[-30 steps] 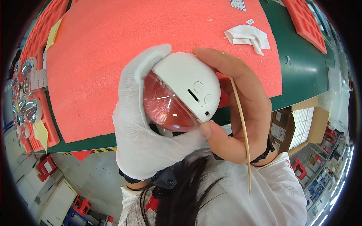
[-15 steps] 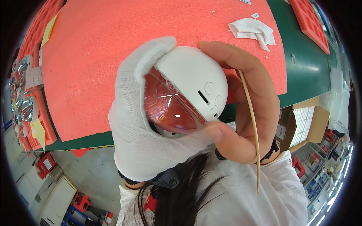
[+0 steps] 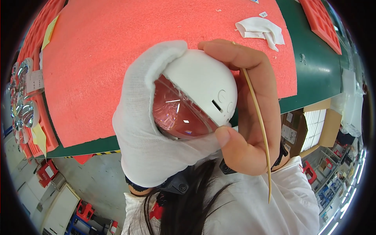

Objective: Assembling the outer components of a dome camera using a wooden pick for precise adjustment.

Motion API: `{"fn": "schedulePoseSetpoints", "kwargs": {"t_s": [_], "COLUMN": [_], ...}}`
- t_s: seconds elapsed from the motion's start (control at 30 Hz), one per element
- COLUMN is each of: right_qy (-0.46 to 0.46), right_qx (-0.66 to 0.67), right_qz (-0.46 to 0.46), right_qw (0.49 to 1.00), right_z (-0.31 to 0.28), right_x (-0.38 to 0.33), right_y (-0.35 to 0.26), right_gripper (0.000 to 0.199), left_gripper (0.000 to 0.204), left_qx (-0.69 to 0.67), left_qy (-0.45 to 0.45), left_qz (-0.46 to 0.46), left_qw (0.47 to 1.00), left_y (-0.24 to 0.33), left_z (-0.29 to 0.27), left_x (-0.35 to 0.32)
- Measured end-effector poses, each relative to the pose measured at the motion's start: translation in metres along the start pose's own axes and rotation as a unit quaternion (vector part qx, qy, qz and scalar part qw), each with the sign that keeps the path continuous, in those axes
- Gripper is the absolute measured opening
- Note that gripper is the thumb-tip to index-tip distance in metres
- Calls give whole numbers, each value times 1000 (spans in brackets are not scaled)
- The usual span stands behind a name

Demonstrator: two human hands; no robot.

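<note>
Between my two hands is a round white device [image 3: 205, 80] with a clear dome [image 3: 180, 111] on its left side, tilted. Its white shell has a dark slot and round button outlines. My left hand [image 3: 137, 117], in a white glove, is wrapped round the dome side. My right hand [image 3: 254, 117], bare, grips the shell's right side, thumb low and index finger at the top. A thin wooden stick [image 3: 258, 113] is tucked along the right hand's fingers and hangs down past the thumb. The dome's lower left part is hidden by the glove.
Pink foam sheet [image 3: 90, 78] covers much of the green table [image 3: 317, 86]. A white cloth [image 3: 260, 31] lies at the far right of the foam. Shiny domes [image 3: 29, 113] stand in foam at the left. An open carton [image 3: 331, 125] is at the right, a foam tray [image 3: 319, 23] behind.
The white device has turned slightly and its buttons sit a little lower. My right fingers and the top of the stick have shifted slightly left.
</note>
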State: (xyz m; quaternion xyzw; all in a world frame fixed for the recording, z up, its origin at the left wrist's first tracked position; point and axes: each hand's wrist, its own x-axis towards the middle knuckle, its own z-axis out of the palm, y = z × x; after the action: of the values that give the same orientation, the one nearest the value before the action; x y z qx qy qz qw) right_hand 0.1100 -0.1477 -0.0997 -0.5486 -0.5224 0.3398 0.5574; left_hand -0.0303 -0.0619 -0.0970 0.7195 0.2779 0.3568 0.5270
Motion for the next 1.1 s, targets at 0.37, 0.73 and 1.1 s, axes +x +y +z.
{"fn": "schedulePoseSetpoints", "kwargs": {"t_s": [0.37, 0.73, 1.1], "right_qy": [-9, 39, 18], "right_qx": [-25, -13, -100], "right_qz": [-6, 15, -49], "right_qw": [1000, 999, 994], "right_z": [-2, 0, -4], "right_x": [2, 4, 3], "right_y": [-1, -4, -2], "right_gripper": [78, 73, 64], "left_gripper": [89, 78, 75], "left_qx": [62, 98, 170], "left_qy": [-22, -2, 12], "left_qz": [-5, 148, 100], "left_qw": [998, 984, 980], "left_y": [3, -1, -3], "left_z": [-4, -6, 1], "left_x": [3, 12, 11]}}
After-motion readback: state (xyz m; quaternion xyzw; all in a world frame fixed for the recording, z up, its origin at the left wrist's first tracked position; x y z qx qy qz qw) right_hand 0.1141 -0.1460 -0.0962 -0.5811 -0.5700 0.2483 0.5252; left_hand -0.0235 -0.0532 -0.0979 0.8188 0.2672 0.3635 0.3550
